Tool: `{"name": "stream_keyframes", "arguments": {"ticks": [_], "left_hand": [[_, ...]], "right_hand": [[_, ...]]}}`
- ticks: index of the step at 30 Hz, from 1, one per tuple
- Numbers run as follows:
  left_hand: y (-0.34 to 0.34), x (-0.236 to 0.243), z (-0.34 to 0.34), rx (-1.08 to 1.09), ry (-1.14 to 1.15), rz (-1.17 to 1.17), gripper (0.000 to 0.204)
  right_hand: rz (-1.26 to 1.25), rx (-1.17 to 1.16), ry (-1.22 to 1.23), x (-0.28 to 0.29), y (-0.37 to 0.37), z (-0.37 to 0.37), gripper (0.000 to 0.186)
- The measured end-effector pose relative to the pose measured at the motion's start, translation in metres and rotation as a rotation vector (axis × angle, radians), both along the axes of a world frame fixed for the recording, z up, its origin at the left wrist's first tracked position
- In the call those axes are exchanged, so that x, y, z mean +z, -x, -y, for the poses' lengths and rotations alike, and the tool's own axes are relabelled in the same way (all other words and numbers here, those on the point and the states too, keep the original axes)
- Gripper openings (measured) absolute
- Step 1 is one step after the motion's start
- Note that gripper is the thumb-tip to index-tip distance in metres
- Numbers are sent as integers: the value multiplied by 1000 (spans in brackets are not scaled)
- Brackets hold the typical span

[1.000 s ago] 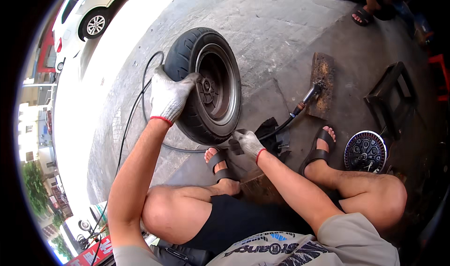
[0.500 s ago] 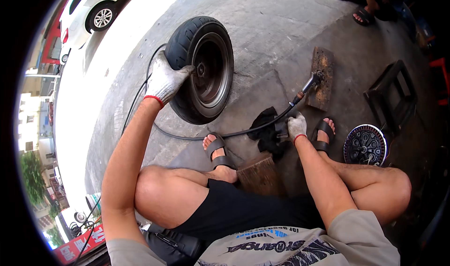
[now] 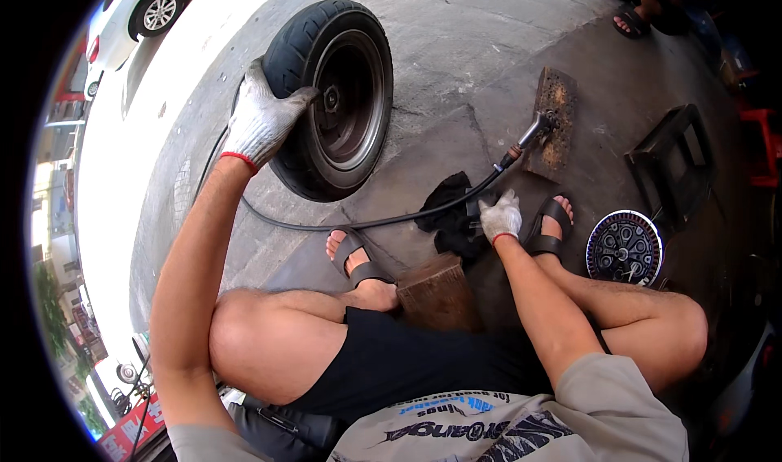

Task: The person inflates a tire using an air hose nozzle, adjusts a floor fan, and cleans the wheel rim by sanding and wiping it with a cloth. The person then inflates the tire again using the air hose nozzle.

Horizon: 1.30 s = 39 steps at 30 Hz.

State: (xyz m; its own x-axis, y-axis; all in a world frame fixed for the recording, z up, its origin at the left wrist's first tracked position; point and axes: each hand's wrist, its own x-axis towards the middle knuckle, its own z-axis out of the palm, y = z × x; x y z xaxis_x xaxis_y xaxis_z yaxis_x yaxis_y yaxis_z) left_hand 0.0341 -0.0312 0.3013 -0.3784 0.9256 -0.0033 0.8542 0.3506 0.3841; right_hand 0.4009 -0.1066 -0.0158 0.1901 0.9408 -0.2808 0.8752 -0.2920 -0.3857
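My left hand (image 3: 265,118), in a white knitted glove with a red cuff, grips the left side of a scooter wheel (image 3: 368,95). Its thumb reaches over the tyre toward the rim. The wheel stands tilted, its hollow hub side facing right. My right hand (image 3: 503,216), gloved alike, is low between my feet with thumb and fingers apart. It is right beside a small dark block-like piece (image 3: 479,205) on a black cloth (image 3: 448,195); whether they touch is unclear. Just beyond runs a black hose (image 3: 391,220) with a metal end fitting (image 3: 533,129).
The hose fitting rests against a worn wooden block (image 3: 555,103). Another wooden block (image 3: 440,292) lies between my legs. On the right are a round motor stator (image 3: 625,248) and a dark frame-like stand (image 3: 648,165). Another person's sandalled feet (image 3: 631,22) are at the upper right.
The whole view has shifted, moving most things slightly left and up. My left hand keeps its hold on the wheel. My right hand's fingers have spread a little beside the dark piece.
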Motion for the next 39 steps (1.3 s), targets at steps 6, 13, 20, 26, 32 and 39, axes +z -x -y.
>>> {"name": "stream_keyframes", "arguments": {"ticks": [6, 13, 20, 26, 32, 39], "left_hand": [[11, -7, 10, 3, -30, 8, 101], [27, -14, 17, 43, -24, -4, 100], [15, -16, 11, 54, -75, -54, 102], [9, -20, 12, 2, -209, -36, 95], [0, -27, 10, 22, -221, -47, 94], [7, -33, 14, -7, -276, -17, 100]], "right_hand": [[-63, -21, 50, -3, -4, -8, 44], [-909, -198, 375, 32, -51, -60, 27], [-924, 191, 243, 114, 3, -123, 22], [-441, 607, -369, 103, 132, -111, 23], [-328, 739, -594, 85, 215, -146, 29], [-492, 799, -336, 62, 226, -109, 44]]}}
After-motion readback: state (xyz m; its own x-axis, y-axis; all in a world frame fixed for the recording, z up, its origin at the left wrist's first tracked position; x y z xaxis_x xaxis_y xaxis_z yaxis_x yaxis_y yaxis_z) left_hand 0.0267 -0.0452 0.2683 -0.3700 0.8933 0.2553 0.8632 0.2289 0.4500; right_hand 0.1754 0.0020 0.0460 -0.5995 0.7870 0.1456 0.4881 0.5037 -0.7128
